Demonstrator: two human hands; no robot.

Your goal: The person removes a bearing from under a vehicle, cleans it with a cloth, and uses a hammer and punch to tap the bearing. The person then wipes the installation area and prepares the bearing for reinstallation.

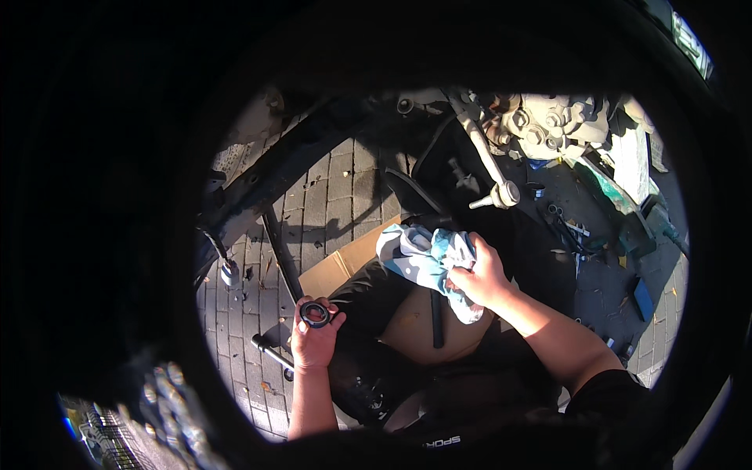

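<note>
In my left hand (316,345) is a dark ring-shaped part with a shiny inner rim, which looks like a bearing (314,314); my fingers close around its edge. My right hand (484,274) grips a crumpled cloth (423,254) patterned in white, blue and grey, held over my lap. The cloth and the ring are well apart. Below the cloth, a dark bar or handle (437,321) lies over a piece of brown cardboard between my legs.
A metal rod with a ball-joint end (504,193) hangs down ahead, beside a dirty bolted hub (540,125). Cardboard (345,260) lies on the paving bricks. A long-handled tool (270,352) rests at left. Scattered tools (572,227) and a blue flat object (643,298) are at right.
</note>
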